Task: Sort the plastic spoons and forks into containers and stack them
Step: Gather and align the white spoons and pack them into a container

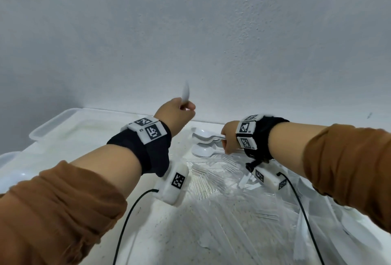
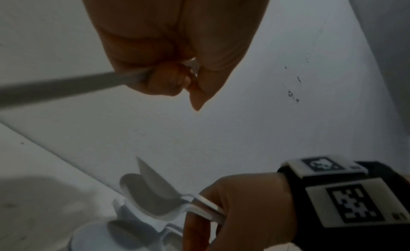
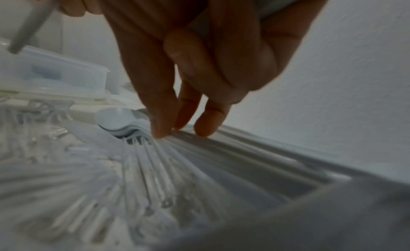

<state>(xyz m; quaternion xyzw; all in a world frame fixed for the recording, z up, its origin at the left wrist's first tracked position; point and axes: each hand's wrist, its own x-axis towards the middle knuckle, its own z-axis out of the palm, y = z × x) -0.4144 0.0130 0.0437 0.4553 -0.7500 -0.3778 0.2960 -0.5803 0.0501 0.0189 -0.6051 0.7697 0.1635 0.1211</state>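
Observation:
My left hand (image 1: pixel 183 109) is raised above the table and grips one white plastic spoon (image 1: pixel 186 92), blurred, its end pointing up. In the left wrist view its handle (image 2: pixel 66 86) runs left out of the closed left hand (image 2: pixel 168 79). My right hand (image 1: pixel 226 139) holds a bundle of white spoons (image 1: pixel 204 135) by the handles, bowls pointing left, low over the table near the wall. The right wrist view shows its fingertips (image 3: pixel 159 132) on the spoon stack (image 3: pixel 117 121). Clear plastic forks (image 1: pixel 211 178) lie in a pile below both wrists.
A clear plastic container (image 1: pixel 53 125) stands at the left by the wall, and another one (image 1: pixel 8 159) at the far left has a white spoon (image 1: pixel 21 177) in it. Crumpled clear wrapping (image 1: pixel 306 233) lies at the right. A grey wall (image 1: pixel 232 42) closes the back.

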